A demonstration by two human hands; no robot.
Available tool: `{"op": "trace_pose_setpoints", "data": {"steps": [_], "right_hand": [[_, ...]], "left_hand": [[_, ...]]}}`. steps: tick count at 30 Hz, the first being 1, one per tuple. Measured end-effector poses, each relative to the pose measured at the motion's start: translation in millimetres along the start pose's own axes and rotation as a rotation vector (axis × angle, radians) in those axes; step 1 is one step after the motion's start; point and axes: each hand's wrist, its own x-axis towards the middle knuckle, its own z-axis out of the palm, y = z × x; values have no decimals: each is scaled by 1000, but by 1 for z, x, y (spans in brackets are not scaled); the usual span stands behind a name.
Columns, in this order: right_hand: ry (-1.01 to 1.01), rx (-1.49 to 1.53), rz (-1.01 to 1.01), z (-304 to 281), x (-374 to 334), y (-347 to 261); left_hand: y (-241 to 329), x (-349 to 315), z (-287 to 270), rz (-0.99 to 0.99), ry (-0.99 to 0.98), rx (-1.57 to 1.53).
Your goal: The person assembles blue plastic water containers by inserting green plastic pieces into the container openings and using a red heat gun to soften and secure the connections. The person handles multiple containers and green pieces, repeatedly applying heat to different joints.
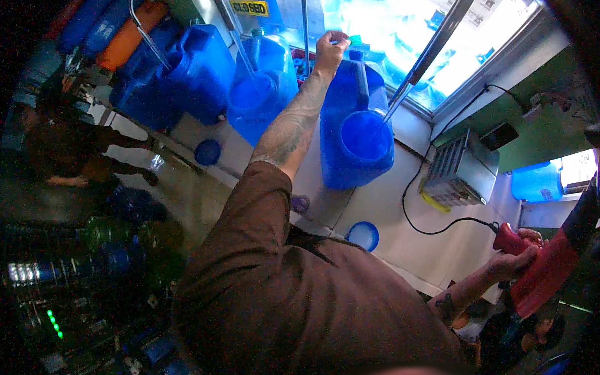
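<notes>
In front of me stands a blue water jug [338, 140] with a moulded handle and a large round blue cap on its lower face. My left hand [333, 49] reaches to its top, fingers pinched at a small green cap [355, 39] on the neck. Off to the right, my right hand [521, 249] is wrapped round the handle of a red heat gun [544, 281] with a dark barrel. A black cord [406, 213] runs from its handle. The barrel's tip is turned away from the jug.
More blue jugs [261, 116] line the counter at left, metal tubes rising among them. A loose blue cap [362, 236] and a darker one [207, 152] lie on the tiles. A grey metal box [463, 168] stands at right. Another person [67, 143] is at far left, another at lower right.
</notes>
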Motion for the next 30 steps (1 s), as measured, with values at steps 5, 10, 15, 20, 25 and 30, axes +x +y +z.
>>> {"op": "trace_pose_setpoints", "data": {"steps": [5,10,15,20,25,30], "right_hand": [[-10,-13,45,-1,-1,6],[-31,-18,-11,8,-3,11],[47,-75,-115,16,-3,7],[49,-180,-80,2,-1,-1],[-17,-262,16,-8,-3,4],[0,-168,-1,-1,-8,14]], "left_hand": [[27,-4,-4,-129,-138,-206],[40,-1,-11,-225,-313,-377],[41,2,-12,-252,-353,-197],[36,17,-24,-161,-402,275],[24,35,-37,7,-338,596],[19,51,-44,89,-406,947]]}}
